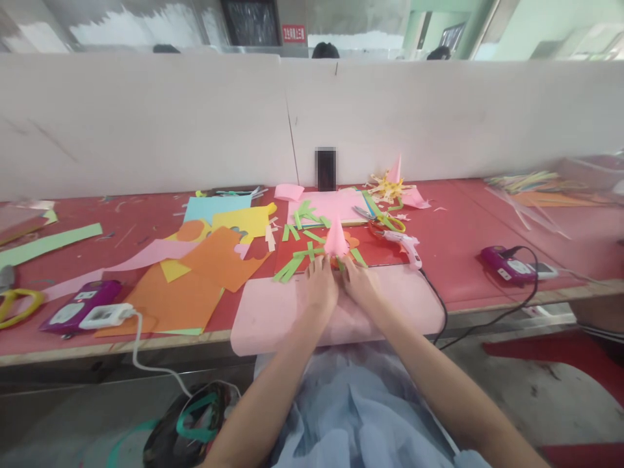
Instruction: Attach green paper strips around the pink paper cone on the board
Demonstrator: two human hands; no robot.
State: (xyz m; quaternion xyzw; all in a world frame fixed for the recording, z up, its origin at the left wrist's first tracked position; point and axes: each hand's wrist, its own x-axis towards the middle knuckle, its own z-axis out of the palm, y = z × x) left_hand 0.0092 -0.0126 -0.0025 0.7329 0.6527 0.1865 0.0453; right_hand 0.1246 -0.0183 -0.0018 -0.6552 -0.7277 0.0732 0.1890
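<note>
A small pink paper cone (pixel 336 239) stands upright on a red sheet (pixel 380 252), with green paper strips (pixel 298 259) spread around its base. My left hand (pixel 320 286) and my right hand (pixel 359 285) lie side by side just in front of the cone. Their fingertips press together at the cone's base and on the strips there. Both wrists rest on a large pink sheet (pixel 273 312) at the table's front edge.
A white glue gun (pixel 404 244) and green-handled scissors (pixel 387 221) lie right of the cone. Orange, yellow, blue and pink papers (pixel 214 260) cover the left. Purple devices (pixel 80 304) (pixel 507 265) with cables sit on both sides. A white partition (pixel 195 123) stands behind.
</note>
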